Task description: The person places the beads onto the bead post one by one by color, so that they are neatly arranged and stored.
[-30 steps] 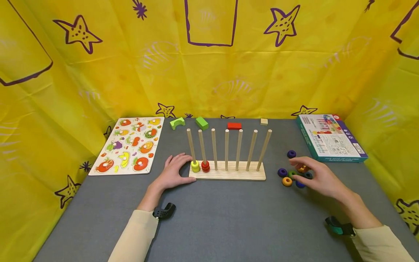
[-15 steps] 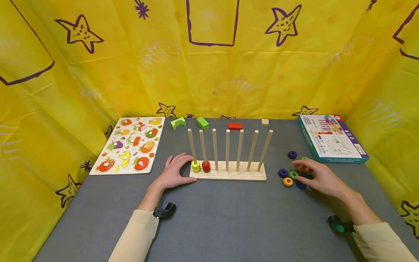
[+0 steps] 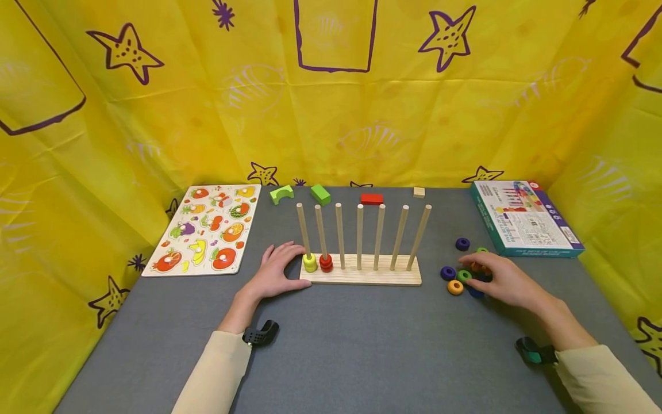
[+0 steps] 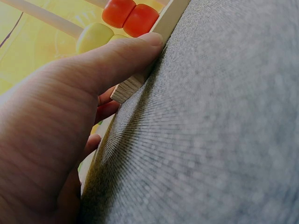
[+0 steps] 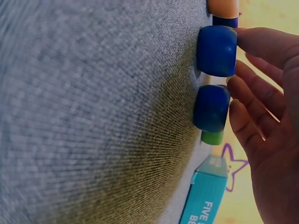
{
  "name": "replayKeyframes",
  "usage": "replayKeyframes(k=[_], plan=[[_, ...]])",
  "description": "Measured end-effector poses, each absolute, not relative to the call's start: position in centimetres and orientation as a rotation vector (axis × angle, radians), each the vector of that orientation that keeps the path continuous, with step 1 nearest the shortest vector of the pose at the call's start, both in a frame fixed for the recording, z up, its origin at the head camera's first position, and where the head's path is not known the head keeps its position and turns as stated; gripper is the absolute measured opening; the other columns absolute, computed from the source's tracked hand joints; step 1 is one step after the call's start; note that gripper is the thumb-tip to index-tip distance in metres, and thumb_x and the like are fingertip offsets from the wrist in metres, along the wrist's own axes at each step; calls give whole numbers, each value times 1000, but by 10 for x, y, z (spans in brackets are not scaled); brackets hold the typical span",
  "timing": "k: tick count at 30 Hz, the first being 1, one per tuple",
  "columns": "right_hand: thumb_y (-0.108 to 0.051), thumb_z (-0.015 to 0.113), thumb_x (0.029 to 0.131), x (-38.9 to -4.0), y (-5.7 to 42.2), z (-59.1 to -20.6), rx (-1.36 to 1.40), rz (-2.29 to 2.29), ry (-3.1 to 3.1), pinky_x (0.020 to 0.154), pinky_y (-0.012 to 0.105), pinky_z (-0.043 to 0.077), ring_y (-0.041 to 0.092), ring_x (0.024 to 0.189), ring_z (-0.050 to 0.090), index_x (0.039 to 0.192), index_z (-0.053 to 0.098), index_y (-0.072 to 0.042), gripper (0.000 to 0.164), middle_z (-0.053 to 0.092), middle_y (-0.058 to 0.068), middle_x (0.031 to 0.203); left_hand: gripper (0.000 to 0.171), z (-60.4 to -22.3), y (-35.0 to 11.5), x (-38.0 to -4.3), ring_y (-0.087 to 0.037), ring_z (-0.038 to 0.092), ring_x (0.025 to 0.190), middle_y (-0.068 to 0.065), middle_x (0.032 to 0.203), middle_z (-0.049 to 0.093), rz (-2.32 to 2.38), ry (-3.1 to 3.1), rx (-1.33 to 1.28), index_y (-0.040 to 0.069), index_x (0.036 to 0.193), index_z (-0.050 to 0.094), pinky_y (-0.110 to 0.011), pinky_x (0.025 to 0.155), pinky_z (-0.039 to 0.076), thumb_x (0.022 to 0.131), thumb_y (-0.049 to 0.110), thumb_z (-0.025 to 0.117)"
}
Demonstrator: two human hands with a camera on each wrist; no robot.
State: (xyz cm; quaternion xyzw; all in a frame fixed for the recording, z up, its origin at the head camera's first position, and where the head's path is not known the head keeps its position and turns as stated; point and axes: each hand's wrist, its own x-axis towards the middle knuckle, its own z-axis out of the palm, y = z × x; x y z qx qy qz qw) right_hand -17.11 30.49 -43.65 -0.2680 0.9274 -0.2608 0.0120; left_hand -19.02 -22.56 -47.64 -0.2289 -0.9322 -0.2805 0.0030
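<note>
My left hand [image 3: 276, 273] holds the left end of a wooden peg stand [image 3: 362, 278], thumb along the front edge and fingers behind. Several upright pegs rise from it. Yellow beads [image 3: 310, 263] sit on the leftmost peg and red beads [image 3: 326, 263] on the second. My right hand [image 3: 509, 282] hovers over loose beads at the right, fingers loosely bent and apart. Around it lie a purple bead [image 3: 447, 273], an orange bead [image 3: 455, 287] and a green bead [image 3: 464, 276]. In the right wrist view the thumb tip reaches a blue bead [image 5: 217, 51]; whether it touches cannot be told.
A fruit puzzle board [image 3: 207, 230] lies at the left and a teal game box [image 3: 527, 221] at the back right. Along the back are a green arch [image 3: 281, 194], a green block [image 3: 320, 195], a red block [image 3: 372, 199] and a pale block [image 3: 419, 192].
My right hand has shifted slightly among the beads, and a green bead behind its fingers has come into sight. The left hand and the peg stand stay put.
</note>
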Motion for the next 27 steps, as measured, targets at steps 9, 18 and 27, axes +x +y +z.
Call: replayKeyframes(k=[9, 18, 27], plan=[[-9, 79, 88, -174, 300, -433, -857, -816, 2873, 80, 34, 53, 17, 91, 58, 122, 67, -4, 37, 67, 3, 110, 75, -478, -226, -193, -34, 29, 146, -11, 145, 53, -876, -2927, -721, 10, 139, 57, -63, 115, 4, 79, 46, 82], [-13, 79, 88, -181, 292, -434, -892, -789, 2841, 80, 36, 51, 15, 93, 56, 122, 68, -7, 36, 68, 2, 113, 75, -477, -226, -193, -34, 29, 146, -12, 145, 53, -885, -2925, -720, 9, 139, 57, -63, 115, 4, 79, 45, 82], [-12, 78, 89, -186, 285, -435, -934, -737, 2800, 93, 56, 47, 28, 107, 60, 120, 70, -9, 32, 69, 4, 117, 75, -478, -227, -191, -34, 29, 146, -12, 146, 52, -882, -2935, -715, 10, 139, 57, -63, 115, 4, 79, 46, 82]])
